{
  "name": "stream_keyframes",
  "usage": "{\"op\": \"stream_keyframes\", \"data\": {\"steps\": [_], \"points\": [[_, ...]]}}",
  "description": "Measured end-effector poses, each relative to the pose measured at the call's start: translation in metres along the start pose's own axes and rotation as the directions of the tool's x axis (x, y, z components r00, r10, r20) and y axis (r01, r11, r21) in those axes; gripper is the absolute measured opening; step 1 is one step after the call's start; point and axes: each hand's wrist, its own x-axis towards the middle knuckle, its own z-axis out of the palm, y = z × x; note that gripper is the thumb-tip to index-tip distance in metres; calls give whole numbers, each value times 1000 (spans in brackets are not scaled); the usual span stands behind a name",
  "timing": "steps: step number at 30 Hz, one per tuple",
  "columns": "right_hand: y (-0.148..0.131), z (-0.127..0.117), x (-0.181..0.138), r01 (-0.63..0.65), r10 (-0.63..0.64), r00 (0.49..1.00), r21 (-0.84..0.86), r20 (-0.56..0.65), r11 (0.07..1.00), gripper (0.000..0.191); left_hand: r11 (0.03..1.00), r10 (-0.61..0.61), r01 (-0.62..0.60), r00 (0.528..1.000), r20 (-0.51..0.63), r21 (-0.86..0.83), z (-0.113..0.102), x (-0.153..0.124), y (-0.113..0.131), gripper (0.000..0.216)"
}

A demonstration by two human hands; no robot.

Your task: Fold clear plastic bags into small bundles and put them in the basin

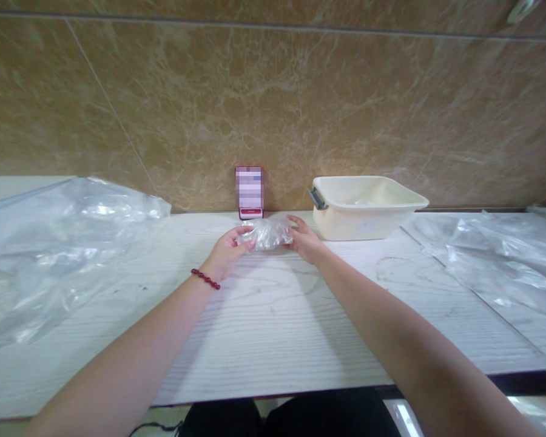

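Note:
A small crinkled bundle of clear plastic, perhaps bubble wrap, is held low over the white wood-grain table. My left hand, below a red bead bracelet, pinches the bundle's left end between thumb and fingers. At its right end, my right hand grips it with curled fingers. Whether anything lies inside the bundle cannot be made out. Just behind it a phone with a red edge stands upright against the wall, its screen blurred.
A cream plastic tub with a grey handle stands right of my right hand. Large clear plastic sheets or bags lie at the left and the right. A brown marbled wall closes off the table's back.

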Motion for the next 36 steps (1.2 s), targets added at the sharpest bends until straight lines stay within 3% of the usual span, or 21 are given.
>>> {"op": "stream_keyframes", "data": {"steps": [2, 6, 10, 18, 21, 24, 26, 29, 33, 36], "points": [[2, 0, 1, -38, 38, 998, -7, 53, 999, 45, 1000, 2, -2, 1000, 9, 25, -2, 1, -3, 41], [3, 0, 4, -62, 62, 997, -7, 38, 998, 30, 991, -32, 33, 999, -9, 132, -5, 3, -8, 44], [0, 0, 3, -89, 89, 996, 7, 23, 996, 33, 973, -110, 112, 994, -24, 202, -6, 3, -9, 49], [8, -2, 5, 11, -42, 997, -387, -72, 922, 25, 952, -223, 227, 974, -40, 208, -5, 1, -5, 54], [9, -7, 8, 22, -83, 993, -537, -88, 843, 22, 943, -256, 254, 966, -17, 216, -6, 1, -6, 55], [6, -11, 7, 63, -193, 976, -729, -97, 682, 19, 914, -234, 230, 972, -28, 334, -6, 0, -7, 54], [1, -9, 4, 121, -358, 929, -844, -89, 522, 19, 872, -179, 180, 983, -47, 455, -6, -1, -7, 51], [-4, 6, -9, 282, -511, 856, -903, 84, 325, 24, 809, -73, 87, 996, -47, 581, -1, -4, -7, 45], [1, 36, -31, 416, -341, 885, -868, 317, 271, 36, 795, -56, 3, 996, 69, 607, 9, -10, -6, 41], [9, 47, -39, 410, -162, 911, -881, 380, 235, 45, 821, -34, -69, 985, 169, 567, 14, -13, -5, 38]]}}
